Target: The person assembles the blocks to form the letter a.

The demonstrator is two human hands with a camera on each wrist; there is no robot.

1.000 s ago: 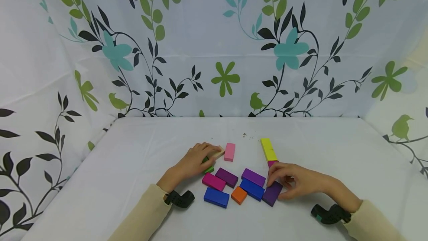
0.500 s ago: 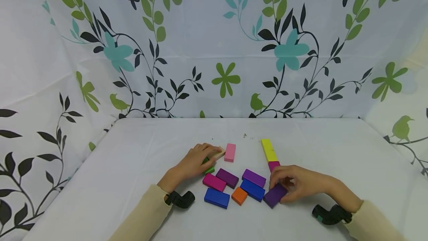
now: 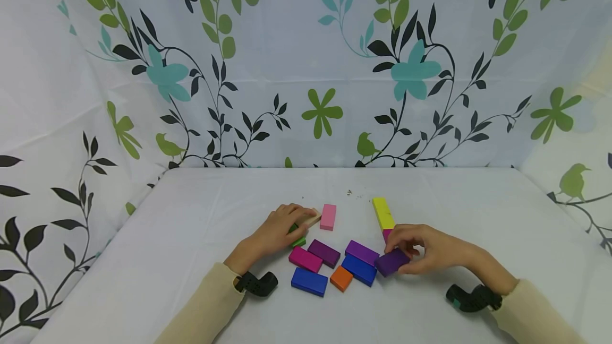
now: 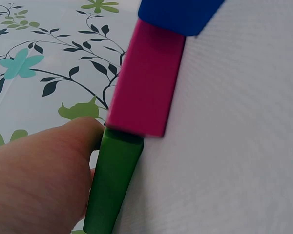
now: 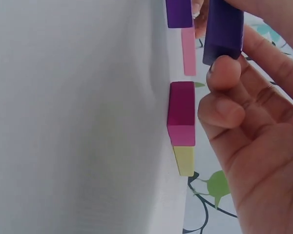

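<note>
My right hand [image 3: 432, 248] pinches a dark purple wooden block [image 3: 392, 262] between thumb and fingers. In the right wrist view, that block [image 5: 223, 34] is tilted off the table, with curled fingertips under its end. A magenta block [image 5: 181, 109] and a yellow block [image 3: 383, 213] lie end to end just beyond this hand. My left hand [image 3: 276, 230] rests on the table over a green block [image 3: 299, 242] and a pale wood block [image 3: 313, 220], its fingers loosely bent. Whether it grips either one is hidden. A pink block [image 3: 328, 217] stands beside its fingertips.
Between the hands lie several blocks: a magenta one [image 3: 306, 259], a plum one [image 3: 324, 253], a violet one [image 3: 362, 252], two blue ones and a small orange one [image 3: 341, 278]. A white cloth covers the table [image 3: 239, 195]; a patterned curtain [image 3: 268, 68] hangs behind.
My right hand has turned the dark purple block and lifted it slightly, away from the front edge, off its place beside the blue block. The left hand has stayed put.
</note>
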